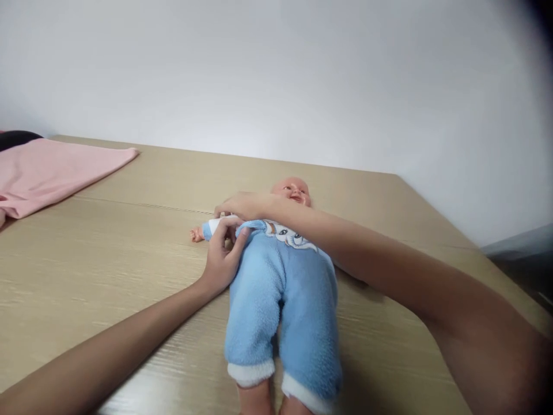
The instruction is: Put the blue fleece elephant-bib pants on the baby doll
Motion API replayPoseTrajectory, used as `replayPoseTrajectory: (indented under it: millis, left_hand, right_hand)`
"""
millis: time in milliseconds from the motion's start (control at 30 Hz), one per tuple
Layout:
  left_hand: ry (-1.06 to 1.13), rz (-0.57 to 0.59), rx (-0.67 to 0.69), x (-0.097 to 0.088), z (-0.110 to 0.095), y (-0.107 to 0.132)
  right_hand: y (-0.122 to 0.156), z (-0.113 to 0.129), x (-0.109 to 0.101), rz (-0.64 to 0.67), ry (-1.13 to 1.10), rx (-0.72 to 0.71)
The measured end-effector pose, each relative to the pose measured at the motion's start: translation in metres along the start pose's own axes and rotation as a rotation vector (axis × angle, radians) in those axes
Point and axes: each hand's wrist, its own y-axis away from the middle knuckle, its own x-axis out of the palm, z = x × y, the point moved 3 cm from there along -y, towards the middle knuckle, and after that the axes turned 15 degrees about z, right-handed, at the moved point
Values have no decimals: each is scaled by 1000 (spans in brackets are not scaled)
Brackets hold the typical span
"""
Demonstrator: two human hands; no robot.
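A baby doll (292, 187) lies on its back on the table, head away from me. It wears a fuzzy blue outfit (259, 276) with white cuffs and an animal face on the chest. My left hand (224, 251) pinches the outfit's blue edge at the doll's side, thumb on top. My right hand (242, 204) reaches across the doll's chest, its fingers curled down by the shoulder above my left hand; what they grip is hidden. The doll's white and blue sleeve (207, 230) sticks out to the left, with its small hand showing.
Pink cloth (56, 167) lies at the far left of the wooden table (129, 259), with a black item (19, 138) by it. A seam runs across the tabletop. A pale wall (259, 80) stands behind, and the table's edge slants along the right.
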Motion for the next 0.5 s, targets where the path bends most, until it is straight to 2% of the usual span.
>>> replayPoseTrajectory:
  millis: [67,133,267,367,500]
  left_hand:
    - [-1,6,13,0,-1,0]
    - [-13,18,30,1,-1,2]
    - [-61,38,89,0,-3,7]
    - [-184,39,191,-1,-3,12]
    - [-320,-97,327,-5,0,20]
  right_hand:
    - [0,1,5,44,10,4]
    - [9,3,4,23,2,4]
    - [47,9,-4,-162,-205,-52]
    - [76,8,-4,-292,-415,-81]
    - [98,7,2,-390,-489,-139]
